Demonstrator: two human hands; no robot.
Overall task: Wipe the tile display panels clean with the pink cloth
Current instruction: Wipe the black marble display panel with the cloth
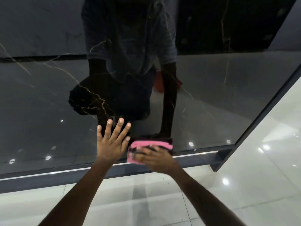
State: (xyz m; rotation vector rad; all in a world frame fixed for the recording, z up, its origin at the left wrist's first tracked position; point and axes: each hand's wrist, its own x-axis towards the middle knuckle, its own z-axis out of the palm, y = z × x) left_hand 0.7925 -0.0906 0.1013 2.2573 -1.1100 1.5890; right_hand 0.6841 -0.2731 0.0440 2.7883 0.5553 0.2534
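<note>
One glossy black veined tile panel (48,98) above pale floor tiles (146,201).

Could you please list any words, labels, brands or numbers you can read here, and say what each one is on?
None: no readable text shows in this view.
The dark panel carries only pale veins and reflections.
The pink cloth under the right hand has dark marks, too blurred to read as letters.
The left hand, frame and floor bear no print.
</note>
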